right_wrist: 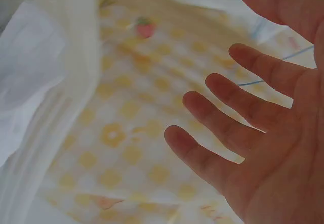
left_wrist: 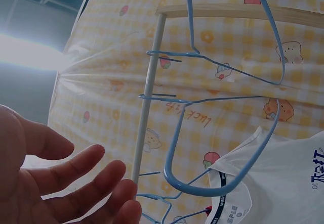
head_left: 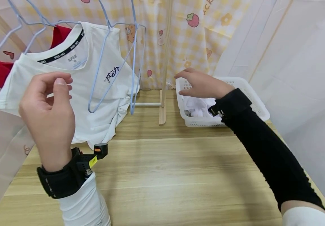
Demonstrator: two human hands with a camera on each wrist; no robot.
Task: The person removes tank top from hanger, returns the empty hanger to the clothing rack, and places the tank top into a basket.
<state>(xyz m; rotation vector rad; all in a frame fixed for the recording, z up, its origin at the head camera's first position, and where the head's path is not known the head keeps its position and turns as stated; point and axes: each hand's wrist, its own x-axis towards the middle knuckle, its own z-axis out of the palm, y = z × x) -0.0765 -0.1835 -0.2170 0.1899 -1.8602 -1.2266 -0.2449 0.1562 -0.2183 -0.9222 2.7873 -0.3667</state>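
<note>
In the head view my left hand (head_left: 49,110) is raised before a white T-shirt (head_left: 93,119) that hangs from a blue hanger. Its fingers are loosely bent with nothing between them; the left wrist view shows the same hand (left_wrist: 66,183) with relaxed, parted fingers. Two bare blue hangers (head_left: 134,62) hang to the right of the shirt's collar. My right hand (head_left: 203,84) is over the near left part of a white plastic basket (head_left: 259,105), where white cloth (head_left: 197,110) lies. The right wrist view has this hand (right_wrist: 273,138) with its fingers spread and holding nothing.
A red garment (head_left: 60,35) hangs behind the white T-shirt. The rack has a pale rod (left_wrist: 146,107) and a wooden post (head_left: 162,110) standing on the wood-grain table (head_left: 162,175). A yellow checked curtain (head_left: 185,47) covers the back, and a white sheet (head_left: 306,62) the right side.
</note>
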